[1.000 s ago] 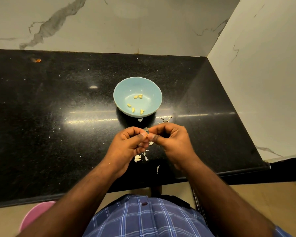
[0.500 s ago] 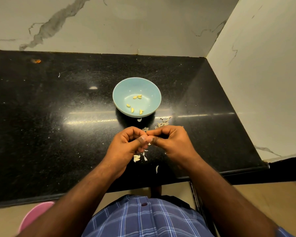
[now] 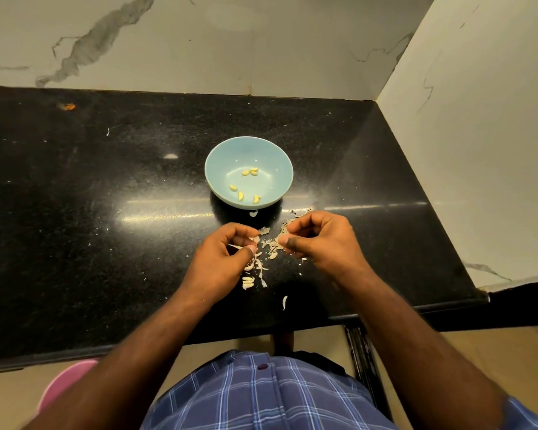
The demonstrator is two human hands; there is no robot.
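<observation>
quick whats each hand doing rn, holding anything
Left hand: fingers curled, pinches a thin pale garlic sliver.
Right hand: fingers curled, pinches a pale garlic piece; clove or skin cannot be told.

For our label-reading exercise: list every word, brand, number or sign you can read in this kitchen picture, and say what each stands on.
None: there is no readable text anywhere.
The blue bowl, the black counter, the marble walls, the checked shirt and the pink tub all show plain, unprinted surfaces.
The left hand and right hand pinch garlic bits, which are unmarked too.
</observation>
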